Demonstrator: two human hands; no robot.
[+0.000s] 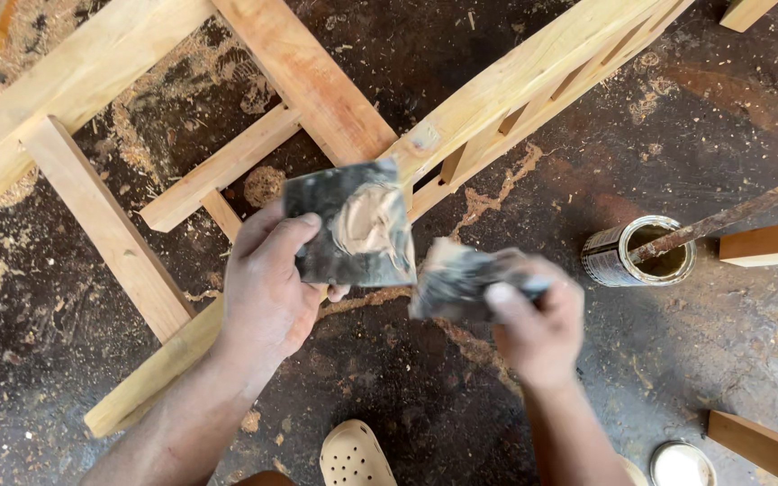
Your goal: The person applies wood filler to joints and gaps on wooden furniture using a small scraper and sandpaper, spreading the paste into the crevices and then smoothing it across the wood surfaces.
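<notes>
Above the wood frame, left hand grips a grey card bearing tan putty. Right hand clamps a blurred scraper. Open round tin sits right.

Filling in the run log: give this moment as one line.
left hand: holds putty board | right hand: holds scraper, blurred | tin: open, on floor

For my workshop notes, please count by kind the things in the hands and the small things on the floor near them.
Flat dark plates smeared with putty: 2, one in the left hand, one in the right hand
Open tin can with a stick in it: 1
Round lid: 1
Beige clog: 1
Total: 5
</notes>
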